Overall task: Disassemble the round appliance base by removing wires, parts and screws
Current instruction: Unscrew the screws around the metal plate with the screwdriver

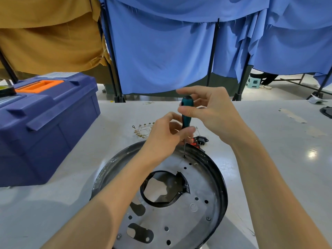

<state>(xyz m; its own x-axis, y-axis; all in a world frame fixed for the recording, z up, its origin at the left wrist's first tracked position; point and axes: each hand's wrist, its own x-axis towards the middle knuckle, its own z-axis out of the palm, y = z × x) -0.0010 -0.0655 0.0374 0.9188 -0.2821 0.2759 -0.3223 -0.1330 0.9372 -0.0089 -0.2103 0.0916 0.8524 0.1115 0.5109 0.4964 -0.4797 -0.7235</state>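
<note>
Pale grey table [269, 141], scuffed, with glare spots on the right. Behind it blue curtains [161, 51] hang on black poles, and a mustard cloth [50, 42] hangs at back left. A small stool [253, 82] stands on the floor beyond the curtain gap. A dark blue toolbox [45, 123] with an orange handle sits on the table at left, lid closed.

The round appliance base [221, 186] lies flat on the table at centre-near. It has a black rim, a bare metal plate with holes and a black-edged round opening in the middle. Two screws show in the plate: one near right [208, 218], one near left [119, 236]. Loose white wires [142, 131] with metal terminals lie on the table just beyond the base. A black and red socket part [200, 141] lies beside the far rim.

A screwdriver [186, 112] with a teal and black handle stands upright, its tip down on a dark spot at the far edge of the plate. Can't tell whether a screw is under it.

The left hand [165, 139] reaches across the base, its grip curled round the bottom of the handle with the thumb across the front. The right hand [213, 112] comes in from the right. It pinches the upper handle between thumb and fingers, with the index finger stretched over the top. Both forearms are bare.
</note>
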